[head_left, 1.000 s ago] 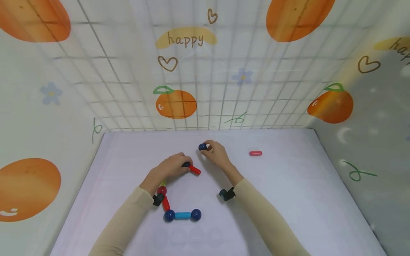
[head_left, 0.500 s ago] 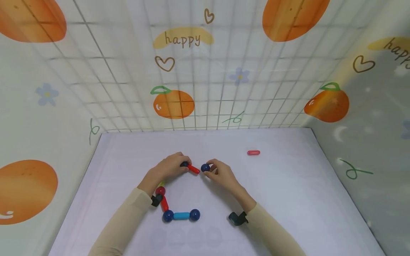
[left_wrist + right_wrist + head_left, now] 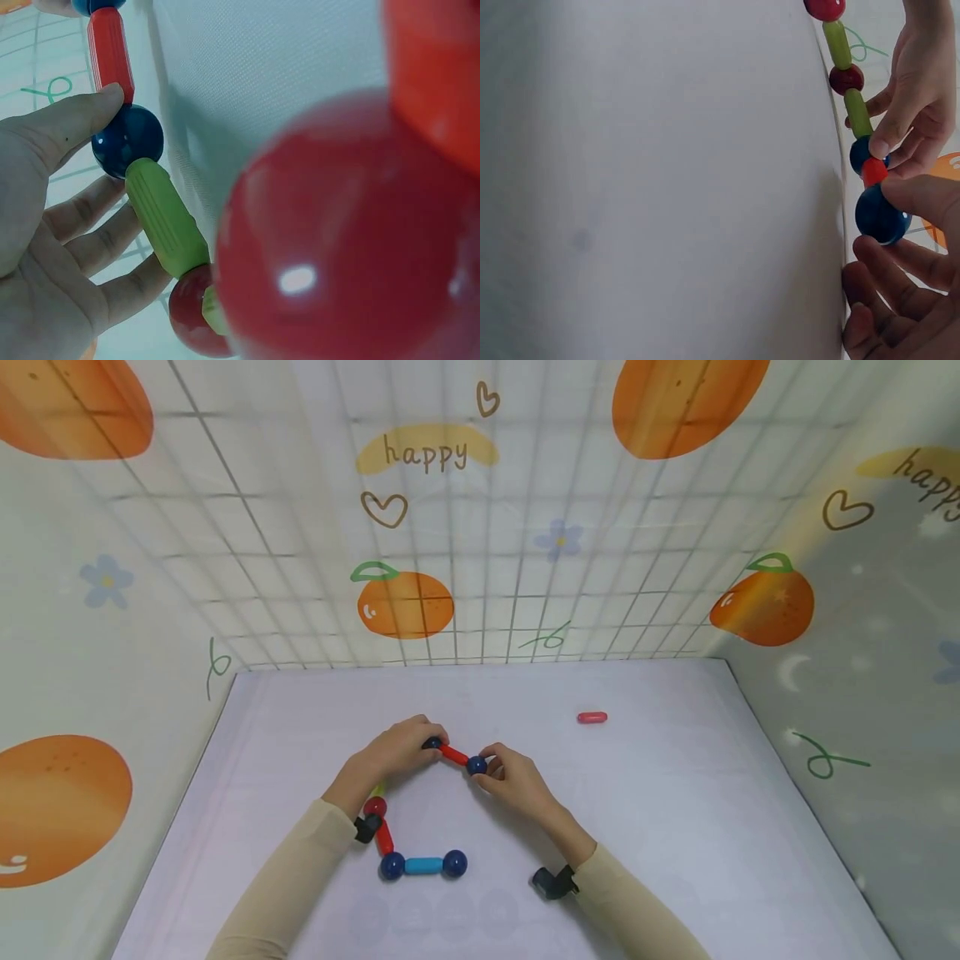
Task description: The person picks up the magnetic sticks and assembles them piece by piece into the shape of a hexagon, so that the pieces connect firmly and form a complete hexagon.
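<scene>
My left hand (image 3: pixel 401 750) grips a dark blue ball (image 3: pixel 131 141) between thumb and fingers. From that ball a red rod (image 3: pixel 453 755) runs toward my right hand (image 3: pixel 519 783), which pinches a second dark blue ball (image 3: pixel 476 766) against the rod's far end. A green rod (image 3: pixel 166 217) extends from the left-held ball to a dark red ball (image 3: pixel 847 79), then another green rod (image 3: pixel 838 45) and a red ball (image 3: pixel 375 807). In the head view my left hand and wrist hide most of this stretch.
The chain continues through a red rod (image 3: pixel 384 837), a blue ball (image 3: pixel 392 866) and a light blue rod (image 3: pixel 423 866) to a blue end ball (image 3: pixel 454 863). A loose pinkish-red rod (image 3: pixel 592 717) lies at the back right of the white table (image 3: pixel 675 827). Printed curtains surround the table.
My right hand has brought its blue ball toward me and onto the free end of the red rod; the two now touch. The left hand keeps its hold nearly still.
</scene>
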The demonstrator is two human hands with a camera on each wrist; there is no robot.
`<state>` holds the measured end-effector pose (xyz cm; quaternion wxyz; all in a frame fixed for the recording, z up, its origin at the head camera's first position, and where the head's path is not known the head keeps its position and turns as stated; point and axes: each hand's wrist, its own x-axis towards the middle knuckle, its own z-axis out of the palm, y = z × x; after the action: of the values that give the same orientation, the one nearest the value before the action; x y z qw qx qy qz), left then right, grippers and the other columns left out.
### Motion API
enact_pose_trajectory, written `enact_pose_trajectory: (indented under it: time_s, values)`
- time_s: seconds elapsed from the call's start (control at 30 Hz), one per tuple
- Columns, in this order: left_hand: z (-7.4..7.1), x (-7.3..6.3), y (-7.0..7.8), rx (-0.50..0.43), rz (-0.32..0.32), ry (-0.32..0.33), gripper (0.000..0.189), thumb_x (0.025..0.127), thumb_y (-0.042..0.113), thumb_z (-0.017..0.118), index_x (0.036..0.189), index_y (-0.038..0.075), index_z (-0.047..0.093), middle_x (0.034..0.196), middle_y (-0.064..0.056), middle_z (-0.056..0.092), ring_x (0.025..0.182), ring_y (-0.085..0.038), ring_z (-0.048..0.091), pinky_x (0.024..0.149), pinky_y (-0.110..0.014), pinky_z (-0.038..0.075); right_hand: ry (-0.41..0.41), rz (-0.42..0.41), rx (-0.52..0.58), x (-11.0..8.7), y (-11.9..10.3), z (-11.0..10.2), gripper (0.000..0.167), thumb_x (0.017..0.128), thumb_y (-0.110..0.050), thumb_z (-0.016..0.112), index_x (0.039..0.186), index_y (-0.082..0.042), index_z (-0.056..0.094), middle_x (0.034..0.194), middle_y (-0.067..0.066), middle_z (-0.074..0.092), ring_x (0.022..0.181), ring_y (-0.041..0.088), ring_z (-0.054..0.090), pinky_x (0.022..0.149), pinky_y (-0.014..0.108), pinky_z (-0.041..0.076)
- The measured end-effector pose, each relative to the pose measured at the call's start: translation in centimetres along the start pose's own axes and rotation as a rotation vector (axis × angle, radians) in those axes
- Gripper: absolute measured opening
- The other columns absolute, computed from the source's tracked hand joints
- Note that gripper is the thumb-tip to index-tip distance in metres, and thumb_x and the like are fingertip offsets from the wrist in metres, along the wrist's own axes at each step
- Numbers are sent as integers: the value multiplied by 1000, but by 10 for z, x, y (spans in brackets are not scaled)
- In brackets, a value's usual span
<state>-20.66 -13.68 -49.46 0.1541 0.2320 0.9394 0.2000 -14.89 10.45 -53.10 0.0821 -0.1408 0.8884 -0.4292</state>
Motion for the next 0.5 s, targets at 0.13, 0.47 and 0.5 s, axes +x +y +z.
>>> enact_pose_trajectory:
  time_s: [0.13, 0.47, 0.5]
  values:
    - [-1, 1, 1, 3, -5, -4, 21, 95, 20, 71, 115, 22, 72, 106, 1, 60, 98, -19, 56, 92, -41, 50, -3, 6, 2, 0, 0, 0, 35, 91, -20, 75, 122, -12, 61, 92, 0, 67, 74, 14, 58, 66, 27, 52]
    - [-3, 2, 5, 34, 7, -44, 28, 93, 13, 71, 120, 20, 70, 107, -2, 61, 98, -20, 56, 93, -41, 50, -26, 22, -6, 4, 5, -5, 35, 92, -23, 74, 124, -13, 62, 95, 1, 67, 76, 15, 59, 69, 28, 53]
    - [-3, 1, 6, 36, 8, -45, 27, 94, 13, 71, 120, 20, 70, 107, -2, 61, 98, -19, 56, 93, -41, 49, -37, 23, -8, 4, 5, -7, 36, 92, -23, 73, 125, -12, 62, 96, 1, 67, 77, 15, 59, 70, 28, 53]
